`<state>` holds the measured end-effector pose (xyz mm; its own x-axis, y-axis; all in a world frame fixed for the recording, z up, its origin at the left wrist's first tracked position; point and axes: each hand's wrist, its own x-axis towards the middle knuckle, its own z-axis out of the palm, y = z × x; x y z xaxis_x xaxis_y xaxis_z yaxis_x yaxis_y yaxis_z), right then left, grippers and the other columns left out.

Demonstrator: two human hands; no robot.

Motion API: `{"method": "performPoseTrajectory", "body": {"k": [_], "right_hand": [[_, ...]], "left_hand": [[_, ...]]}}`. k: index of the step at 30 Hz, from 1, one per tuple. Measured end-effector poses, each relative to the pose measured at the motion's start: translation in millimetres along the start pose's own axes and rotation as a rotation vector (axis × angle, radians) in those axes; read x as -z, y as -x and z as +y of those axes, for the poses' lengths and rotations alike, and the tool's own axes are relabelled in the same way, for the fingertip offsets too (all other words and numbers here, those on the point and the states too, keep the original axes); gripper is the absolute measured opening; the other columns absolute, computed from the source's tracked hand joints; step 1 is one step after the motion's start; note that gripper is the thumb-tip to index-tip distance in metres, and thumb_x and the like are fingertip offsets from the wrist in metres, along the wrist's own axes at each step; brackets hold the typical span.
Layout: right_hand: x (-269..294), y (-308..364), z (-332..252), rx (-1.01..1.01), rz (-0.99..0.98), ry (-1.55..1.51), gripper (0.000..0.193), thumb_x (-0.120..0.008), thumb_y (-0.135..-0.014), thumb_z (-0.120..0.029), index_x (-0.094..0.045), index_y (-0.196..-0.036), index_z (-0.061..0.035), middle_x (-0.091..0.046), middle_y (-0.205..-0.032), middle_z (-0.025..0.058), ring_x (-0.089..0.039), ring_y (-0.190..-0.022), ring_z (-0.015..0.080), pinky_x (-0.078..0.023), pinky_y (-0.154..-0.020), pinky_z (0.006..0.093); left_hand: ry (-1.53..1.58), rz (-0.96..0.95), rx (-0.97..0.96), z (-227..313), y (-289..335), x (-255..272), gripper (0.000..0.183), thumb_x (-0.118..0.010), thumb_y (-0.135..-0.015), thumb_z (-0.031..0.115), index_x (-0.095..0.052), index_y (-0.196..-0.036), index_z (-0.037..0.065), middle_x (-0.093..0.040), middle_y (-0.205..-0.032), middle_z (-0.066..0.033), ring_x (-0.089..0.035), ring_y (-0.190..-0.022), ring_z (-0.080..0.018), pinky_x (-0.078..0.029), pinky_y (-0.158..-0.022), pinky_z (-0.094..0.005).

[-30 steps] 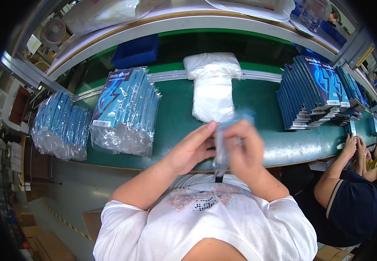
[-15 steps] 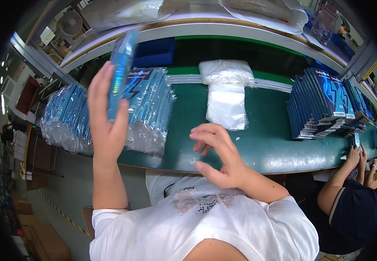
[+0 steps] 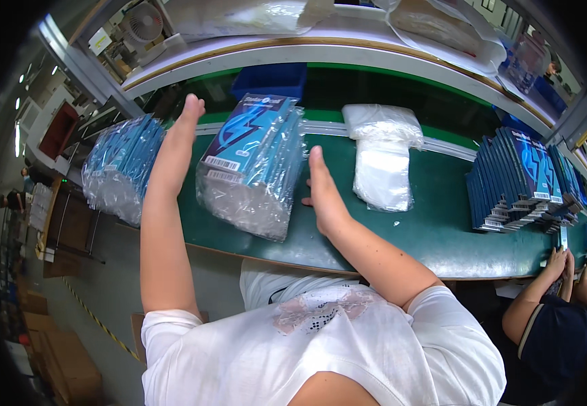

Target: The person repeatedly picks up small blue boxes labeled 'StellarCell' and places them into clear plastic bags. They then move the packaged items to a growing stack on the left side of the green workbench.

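Observation:
A row of blue flat boxes in clear plastic bags [image 3: 256, 139] stands on the green worktop, the loose bag ends toward me. My left hand [image 3: 186, 132] is held up along its left side, fingers stretched out and nothing in them. On the row's right side my right hand [image 3: 326, 193] is upright, open and empty, its palm turned to the boxes. Whether either hand touches the bags I cannot tell. Left of my left hand leans another row of bagged blue boxes [image 3: 119, 162]. A pile of clear plastic bags [image 3: 382, 162] lies right of my right hand.
Stacked unbagged blue boxes [image 3: 510, 176] stand at the right of the green worktop [image 3: 435, 237]. Behind is a blue bin [image 3: 269, 80] under a shelf [image 3: 293, 54]. At the far right a co-worker's hands [image 3: 560, 264] hold a small box.
The bagged box from my left hand now rests on the front of the middle row. My left hand is empty beside it. My right hand has moved left and up to the row's other side.

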<state>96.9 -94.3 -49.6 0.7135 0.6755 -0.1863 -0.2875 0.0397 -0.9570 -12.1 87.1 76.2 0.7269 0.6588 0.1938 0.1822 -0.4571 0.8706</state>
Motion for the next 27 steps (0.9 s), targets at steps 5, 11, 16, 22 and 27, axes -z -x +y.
{"method": "performPoseTrajectory", "body": {"k": [5,11,16,22,27], "right_hand": [[-15,-24,-17,0.09,0.044,-0.08,0.103,-0.023,-0.08,-0.079,-0.012,-0.145,-0.0004,-0.016,-0.15,0.0195,-0.02,-0.135,0.035,-0.024,-0.104,0.0478],[-32,-57,-40,0.278,-0.022,-0.082,0.098,-0.021,-0.085,-0.074,-0.013,-0.143,0.0045,-0.017,-0.147,0.0257,-0.017,-0.138,0.0355,-0.016,-0.111,0.0418],[-53,-54,-61,0.262,0.221,0.209,0.1,-0.023,-0.087,-0.07,-0.014,-0.139,0.0149,-0.022,-0.14,0.0376,-0.019,-0.135,0.0445,-0.015,-0.111,0.0429],[-36,-31,-60,0.219,0.108,0.015,0.099,-0.025,-0.086,-0.072,-0.012,-0.141,0.0098,-0.021,-0.144,0.0308,-0.019,-0.137,0.0381,-0.015,-0.111,0.0416],[-32,-10,-27,0.027,-0.07,-0.157,0.102,-0.026,-0.082,-0.077,-0.011,-0.143,0.0036,-0.019,-0.148,0.0217,-0.018,-0.138,0.0313,-0.014,-0.111,0.0411]], "left_hand": [[0.622,-0.309,0.475,-62,-42,-9,0.092,-0.034,-0.083,0.074,-0.043,-0.133,-0.003,-0.05,-0.13,-0.0185,-0.048,-0.12,-0.0252,-0.035,-0.102,-0.0345],[0.861,-0.394,0.423,-24,-28,-47,0.065,-0.045,-0.089,0.06,-0.056,-0.118,0.002,-0.064,-0.109,-0.0123,-0.063,-0.093,-0.0186,-0.05,-0.084,-0.0301],[0.813,-0.362,0.299,-22,-24,-50,0.052,-0.049,-0.091,0.049,-0.057,-0.116,0.004,-0.065,-0.105,-0.0091,-0.064,-0.09,-0.0166,-0.05,-0.082,-0.028],[0.856,-0.418,0.368,-33,-23,-34,0.073,-0.043,-0.089,0.06,-0.048,-0.125,-0.003,-0.059,-0.118,-0.0158,-0.06,-0.104,-0.023,-0.047,-0.09,-0.0332],[0.905,-0.48,0.508,-84,-12,-30,0.088,-0.036,-0.083,0.073,-0.044,-0.131,0.0,-0.054,-0.126,-0.0164,-0.055,-0.112,-0.0251,-0.046,-0.093,-0.0376]]}}
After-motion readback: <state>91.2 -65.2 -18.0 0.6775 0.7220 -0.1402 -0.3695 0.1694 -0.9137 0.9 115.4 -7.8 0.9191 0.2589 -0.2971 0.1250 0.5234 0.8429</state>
